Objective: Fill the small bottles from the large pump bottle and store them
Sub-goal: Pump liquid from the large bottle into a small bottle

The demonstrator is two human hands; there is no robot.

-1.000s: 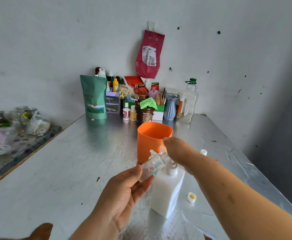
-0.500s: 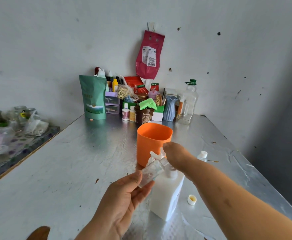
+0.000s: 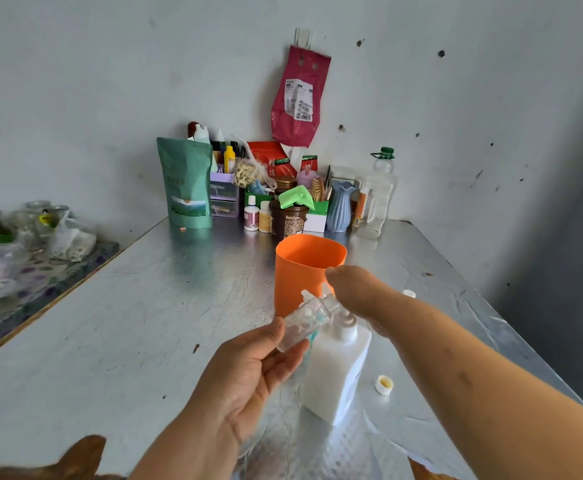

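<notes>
a silver foil-covered table (image 3: 127, 323) fills most of the view. the right hand (image 3: 356, 289) reaches in over the top of the white pump bottle (image 3: 338, 372), which stands upright near the front of the table. its fingers are hidden behind the back of the hand, so i cannot tell how they lie. the print on the bottle's side is too faint to read. the left hand (image 3: 248, 368) sits palm up, with thumb and fingertips pinching the base of a small bottle (image 3: 304, 323). that clear bottle is tilted with its mouth up against the pump spout. just behind stands an orange cup (image 3: 304, 268), open and upright.

a red bag (image 3: 298, 98) hangs on the wall with a white barcode label, its text too small to read. at the back a green pouch (image 3: 186, 188) carries blurred writing. a red packet (image 3: 269, 157) shows chinese characters. a clear jug (image 3: 375, 199) has a green lid. right of the pump bottle lies a yellow-lined cap (image 3: 384, 385), apart from it. a white cap (image 3: 409, 293) peeks out beyond the right forearm.
</notes>
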